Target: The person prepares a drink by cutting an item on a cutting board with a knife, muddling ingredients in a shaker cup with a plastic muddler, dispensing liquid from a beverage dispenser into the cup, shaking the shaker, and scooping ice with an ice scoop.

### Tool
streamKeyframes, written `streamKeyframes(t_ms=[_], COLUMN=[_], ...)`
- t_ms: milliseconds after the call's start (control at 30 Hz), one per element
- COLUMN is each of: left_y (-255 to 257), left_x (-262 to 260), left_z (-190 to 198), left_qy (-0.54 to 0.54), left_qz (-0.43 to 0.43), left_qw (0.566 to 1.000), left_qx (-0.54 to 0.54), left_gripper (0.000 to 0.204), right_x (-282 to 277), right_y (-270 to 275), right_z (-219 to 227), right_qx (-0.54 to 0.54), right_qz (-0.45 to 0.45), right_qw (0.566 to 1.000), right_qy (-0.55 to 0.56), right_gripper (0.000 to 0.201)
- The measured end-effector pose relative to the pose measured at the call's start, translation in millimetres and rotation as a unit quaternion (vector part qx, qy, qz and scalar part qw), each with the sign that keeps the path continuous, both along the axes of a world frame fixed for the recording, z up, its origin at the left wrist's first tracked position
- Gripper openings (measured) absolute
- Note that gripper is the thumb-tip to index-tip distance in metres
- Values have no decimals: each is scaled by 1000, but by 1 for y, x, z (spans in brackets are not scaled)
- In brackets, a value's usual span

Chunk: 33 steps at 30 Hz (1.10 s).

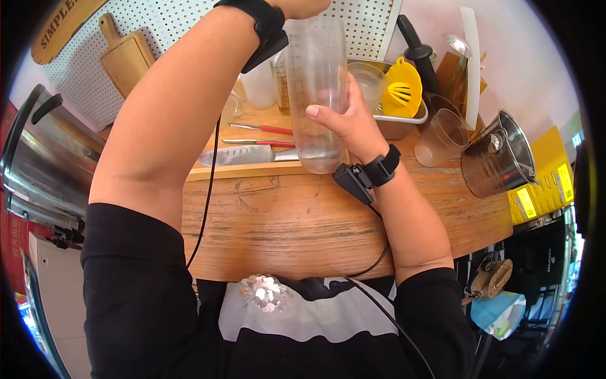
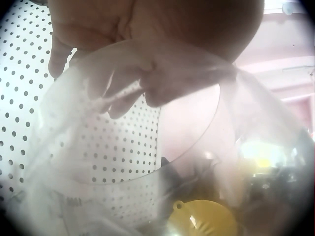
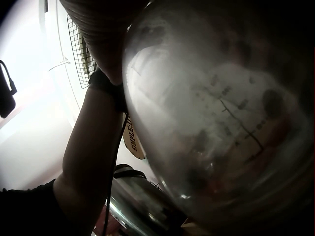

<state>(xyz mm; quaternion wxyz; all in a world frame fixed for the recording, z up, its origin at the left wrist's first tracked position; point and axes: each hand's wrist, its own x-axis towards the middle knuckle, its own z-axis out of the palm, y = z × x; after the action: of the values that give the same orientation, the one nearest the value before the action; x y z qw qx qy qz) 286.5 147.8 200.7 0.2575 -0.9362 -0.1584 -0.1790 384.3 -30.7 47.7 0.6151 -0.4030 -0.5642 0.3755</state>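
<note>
Both hands point(image 1: 350, 123) around an upright, empty clear measuring cup point(image 1: 315, 95).

A yellow juicer point(image 1: 402, 90) is seen in a metal tray point(image 1: 399, 124); a knife point(image 1: 243, 155) is laid on the wooden counter point(image 1: 284, 221).

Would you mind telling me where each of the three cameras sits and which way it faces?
Head: on the head, looking down at the wooden counter; both forearms, the right hand gripping the clear jug.
Left wrist: at the left hand, whose fingers reach into the jug's rim; pegboard behind.
Right wrist: pressed close to the jug's wall, facing the left forearm.
Shared: the jug, in all three; the yellow funnel in head and left wrist.
</note>
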Motion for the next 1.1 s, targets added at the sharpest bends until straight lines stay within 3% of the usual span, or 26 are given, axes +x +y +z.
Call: streamKeyframes(t_ms=[67, 200, 333, 433, 500, 533, 567, 633, 667, 800, 967, 1100], left_y=[-12, -10, -8, -2, 5, -4, -4, -8, -19, -33, -45, -44], left_x=[0, -1, -1, 1, 5, 6, 9, 12, 18, 13, 6, 9], left_z=[1, 4, 4, 1, 0, 1, -3, -4, 2, 3, 7, 4], left_qy=[-102, -54, -84, -89, 34, 41, -29, -31, -23, -108, -111, -133], left_qz=[59, 49, 46, 33, 16, 44, 30, 26, 183, 180, 217, 195], left_qw=[986, 992, 987, 988, 999, 997, 999, 999, 972, 961, 937, 943], left_qx=[-115, -101, -131, -120, 35, 40, -9, -33, -148, -179, -252, -236], left_gripper=[36, 38, 38, 35, 30, 26, 24, 25, 39, 38, 37, 37], right_x=[0, 1, 1, 2, 3, 1, -1, 3, 6, 7, 13, 11], right_y=[0, 2, 2, 2, 0, 0, 1, 1, 2, 1, 10, 4], right_z=[-1, -2, -2, -5, -7, -8, -7, -10, -14, -12, -22, -14], right_qx=[-2, 0, -6, -11, -30, -49, -38, -39, -51, -40, -17, -44], right_qz=[-4, 8, 3, -3, -9, -16, -11, 5, 13, 14, 5, 17], right_qw=[1000, 1000, 1000, 1000, 999, 998, 999, 998, 997, 998, 1000, 999], right_qy=[3, 3, -7, 4, 19, 33, 33, 46, 57, 51, 21, 17], right_gripper=[99, 99, 100, 100, 99, 98, 97, 94, 93, 88, 89, 83])
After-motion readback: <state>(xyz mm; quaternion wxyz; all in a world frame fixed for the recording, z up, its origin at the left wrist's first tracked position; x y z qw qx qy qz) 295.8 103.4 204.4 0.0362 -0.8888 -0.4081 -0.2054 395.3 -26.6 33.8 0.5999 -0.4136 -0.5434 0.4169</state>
